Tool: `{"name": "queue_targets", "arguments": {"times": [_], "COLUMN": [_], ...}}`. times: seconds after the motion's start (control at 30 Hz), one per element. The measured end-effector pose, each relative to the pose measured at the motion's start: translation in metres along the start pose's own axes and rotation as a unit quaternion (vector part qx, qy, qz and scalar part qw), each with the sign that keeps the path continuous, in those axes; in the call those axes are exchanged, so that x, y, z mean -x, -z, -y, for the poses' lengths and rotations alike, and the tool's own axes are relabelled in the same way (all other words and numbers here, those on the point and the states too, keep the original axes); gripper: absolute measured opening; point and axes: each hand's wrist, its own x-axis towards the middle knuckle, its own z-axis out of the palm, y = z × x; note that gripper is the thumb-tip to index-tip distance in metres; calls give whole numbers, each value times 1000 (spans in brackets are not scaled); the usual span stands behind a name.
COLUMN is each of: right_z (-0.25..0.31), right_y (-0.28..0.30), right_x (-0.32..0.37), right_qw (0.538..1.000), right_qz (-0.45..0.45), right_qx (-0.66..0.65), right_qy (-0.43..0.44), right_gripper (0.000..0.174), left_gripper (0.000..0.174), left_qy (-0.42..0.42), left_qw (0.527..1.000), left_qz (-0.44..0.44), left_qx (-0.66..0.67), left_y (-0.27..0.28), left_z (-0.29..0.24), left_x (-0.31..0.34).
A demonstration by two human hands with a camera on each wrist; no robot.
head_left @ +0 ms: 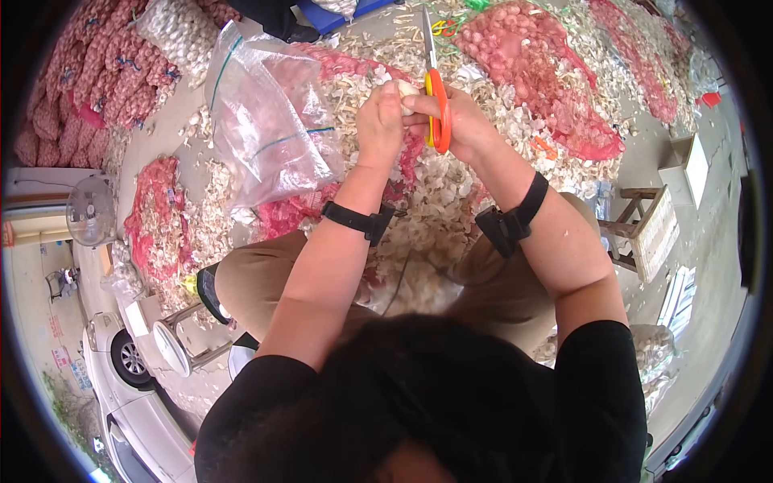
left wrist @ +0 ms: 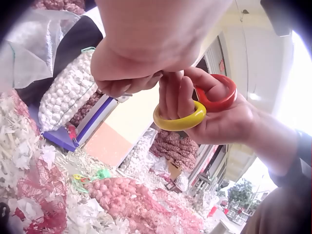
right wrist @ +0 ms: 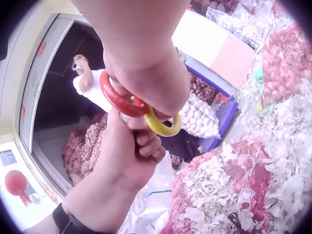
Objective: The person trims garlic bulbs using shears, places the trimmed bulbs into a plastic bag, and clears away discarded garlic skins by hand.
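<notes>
A clear bag [head_left: 270, 129] lies left, near the left hand [head_left: 380, 129], whose curled fingers grip the garlic [head_left: 407, 97]. The right hand [head_left: 467, 125] meets it there, fingers through the handles of the scissors [head_left: 437, 109], blades pointing far. Farther right lies a red net [head_left: 527, 60] of bulbs amid peels [head_left: 499, 133]; a stool [head_left: 648, 233] stands nearer, at right.

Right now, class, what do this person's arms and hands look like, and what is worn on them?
The left hand and right hand are bare, without gloves. Around each forearm, near the wrist, runs a black strap carrying a boxy black device. The black sleeves are short and look plain.
</notes>
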Motion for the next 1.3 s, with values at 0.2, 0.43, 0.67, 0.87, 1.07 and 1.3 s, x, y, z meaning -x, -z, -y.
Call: {"name": "queue_targets", "arguments": {"times": [0.2,0.43,0.67,0.87,1.07,1.3], "right_z": [1,-2,-1,11,12,9], "right_y": [-3,3,2,-1,2,6], "right_x": [4,-1,-1,3,2,-4], "right_qw": [999,998,995,993,993,994], "right_qz": [-20,5,-44,-34,-31,-36], "right_qx": [-32,-53,86,112,114,100], "right_qy": [-38,-34,19,23,22,24], "right_gripper": [39,43,42,39,38,37], "left_gripper": [57,56,35,33,32,27], "left_qy": [46,127,143,142,154,228], "left_qw": [997,981,980,966,950,927], "left_qz": [-12,-22,113,189,220,217], "left_qx": [66,144,76,104,161,202], "left_y": [-2,-2,9,24,27,26], "left_z": [7,15,8,15,14,2], "left_x": [-1,-10,-5,-8,-5,-6]}}
